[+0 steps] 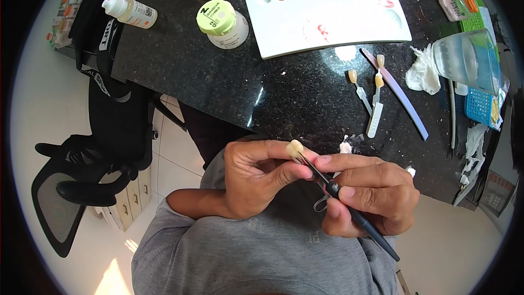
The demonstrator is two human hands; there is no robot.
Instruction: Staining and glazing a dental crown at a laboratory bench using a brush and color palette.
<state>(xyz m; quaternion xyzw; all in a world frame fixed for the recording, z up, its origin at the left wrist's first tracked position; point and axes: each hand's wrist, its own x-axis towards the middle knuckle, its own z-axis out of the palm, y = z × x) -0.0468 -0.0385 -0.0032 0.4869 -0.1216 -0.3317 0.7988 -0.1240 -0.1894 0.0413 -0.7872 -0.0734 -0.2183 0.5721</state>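
Observation:
Near the table's front edge, my left hand [254,172] is closed, thumb and index finger pinching thin metal forceps just below a pale yellow dental crown [295,148]. The crown sits at the forceps' tip, beside my index fingertip. A metal finger loop [320,204] hangs below, partly hidden by my right hand. That right hand [376,191] is closed round a slim black-handled brush [360,219], slanting from lower right up toward the crown. The brush's fine tip is hard to make out against the crown and forceps.
Ahead lies a white palette [338,19] with coloured wells. Left of it are a green-lidded jar [222,24] and a dropper bottle [130,12]. Shade tabs [374,120], a lilac file [401,95], crumpled tissue [423,71] and a glass [466,60] are at right. A chair [93,169] stands left.

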